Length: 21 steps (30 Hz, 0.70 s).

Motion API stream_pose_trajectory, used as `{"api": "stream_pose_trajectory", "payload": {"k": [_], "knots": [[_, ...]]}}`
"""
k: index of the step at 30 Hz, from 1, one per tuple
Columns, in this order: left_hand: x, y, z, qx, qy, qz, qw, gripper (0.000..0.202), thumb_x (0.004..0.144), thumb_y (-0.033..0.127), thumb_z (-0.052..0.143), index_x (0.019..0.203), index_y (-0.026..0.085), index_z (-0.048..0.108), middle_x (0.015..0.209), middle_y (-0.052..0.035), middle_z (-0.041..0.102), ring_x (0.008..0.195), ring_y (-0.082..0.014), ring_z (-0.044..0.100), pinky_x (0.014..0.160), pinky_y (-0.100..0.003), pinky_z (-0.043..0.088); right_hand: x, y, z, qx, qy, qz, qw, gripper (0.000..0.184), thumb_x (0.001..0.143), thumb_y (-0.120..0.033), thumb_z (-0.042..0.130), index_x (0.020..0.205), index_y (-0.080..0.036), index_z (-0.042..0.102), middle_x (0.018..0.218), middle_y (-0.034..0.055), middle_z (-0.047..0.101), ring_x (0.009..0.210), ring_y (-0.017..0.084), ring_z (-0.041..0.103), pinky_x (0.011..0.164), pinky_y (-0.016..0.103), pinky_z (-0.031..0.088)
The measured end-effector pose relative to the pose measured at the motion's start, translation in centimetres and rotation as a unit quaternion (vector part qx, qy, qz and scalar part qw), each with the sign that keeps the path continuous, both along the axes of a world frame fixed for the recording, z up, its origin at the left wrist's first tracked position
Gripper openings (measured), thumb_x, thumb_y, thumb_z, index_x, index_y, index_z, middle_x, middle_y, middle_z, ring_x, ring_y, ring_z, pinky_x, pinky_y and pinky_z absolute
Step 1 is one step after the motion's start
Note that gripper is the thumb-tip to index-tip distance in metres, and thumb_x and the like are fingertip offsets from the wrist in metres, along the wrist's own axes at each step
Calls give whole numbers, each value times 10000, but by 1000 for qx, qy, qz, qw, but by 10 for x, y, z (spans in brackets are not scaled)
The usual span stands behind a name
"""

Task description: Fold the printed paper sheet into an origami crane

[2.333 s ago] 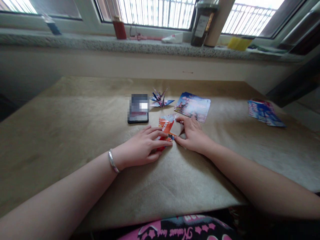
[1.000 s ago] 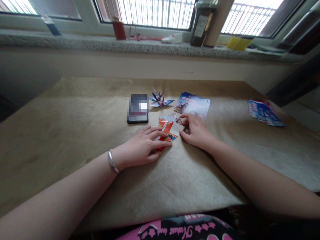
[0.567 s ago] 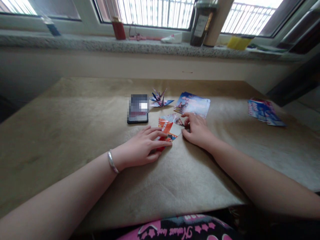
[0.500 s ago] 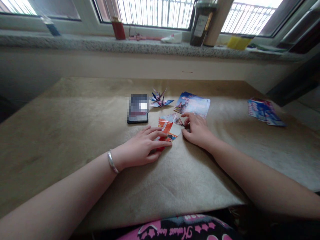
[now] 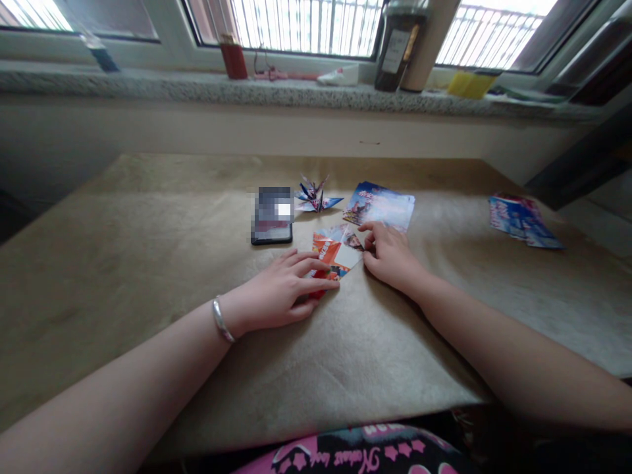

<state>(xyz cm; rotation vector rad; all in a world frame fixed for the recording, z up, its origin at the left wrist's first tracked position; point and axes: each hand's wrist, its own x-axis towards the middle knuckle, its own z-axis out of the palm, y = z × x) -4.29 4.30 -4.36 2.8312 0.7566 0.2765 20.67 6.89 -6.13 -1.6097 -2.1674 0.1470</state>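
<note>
A folded sheet of printed paper [image 5: 343, 253], orange, white and blue, lies on the table in front of me. My left hand [image 5: 284, 286] rests flat across its left part with the fingers stretched out, covering that side. At the paper's right corner, my right hand [image 5: 390, 257] has its thumb and curled fingers close together, pinching the edge. Just behind stands a folded paper crane [image 5: 317, 197]. A stack of blue and pink printed sheets [image 5: 382, 203] lies beyond my right fingers.
A dark phone [image 5: 272, 234], its screen blurred out, lies left of the crane. More printed sheets [image 5: 524, 222] are fanned at the far right of the table [image 5: 162, 217]. Along the windowsill [image 5: 172, 85] stand a red container [image 5: 234, 59] and a dark jar [image 5: 395, 52].
My right thumb has drawn up a little, closer to the fingers at the paper's right corner. The left hand stays in place.
</note>
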Motion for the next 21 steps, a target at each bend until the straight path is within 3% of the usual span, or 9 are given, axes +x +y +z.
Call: {"api": "stream_pose_trajectory", "payload": {"k": [14,21], "knots": [[-1,1,2,-7,23,3,1000,433,884,283,501,1313,339,506,1376,-43,463,1282,-271,388,1111,-504,248,3,4,-3,-1,-31,-2,1000,355,745,-102,450,1075,-187,550,860,75,647,878,274,553,789,405,394],[-1,2,1,-5,17,-1,1000,442,877,284,503,1317,332,504,1379,-41,464,1278,-268,394,1109,-486,257,5,3,-4,26,49,26,998,309,731,-109,460,1024,-174,533,862,70,600,845,222,549,777,343,430]]}}
